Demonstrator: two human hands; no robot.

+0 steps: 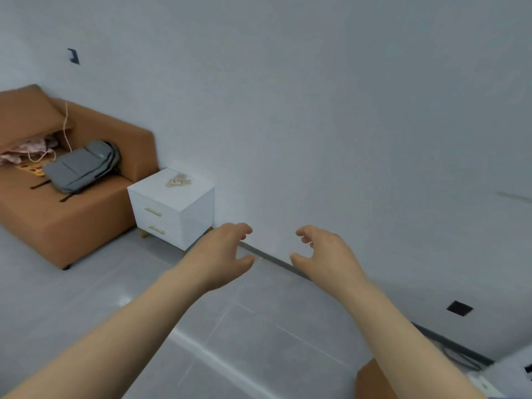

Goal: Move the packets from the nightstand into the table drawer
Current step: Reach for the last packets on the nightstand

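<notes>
A small pile of pale beige packets (179,180) lies on top of the white two-drawer nightstand (184,214), which stands against the wall beside a sofa. My left hand (221,254) and my right hand (325,254) are stretched out in front of me in mid-air, well short of the nightstand. Both have loosely curled fingers and hold nothing. The table drawer is not in view.
An orange-brown sofa (66,223) stands left of the nightstand, with a grey backpack (82,167), pink cloth and a white cord on it. Grey tiled floor (259,326) lies between me and the nightstand. An orange-brown furniture corner (371,381) shows at the bottom right.
</notes>
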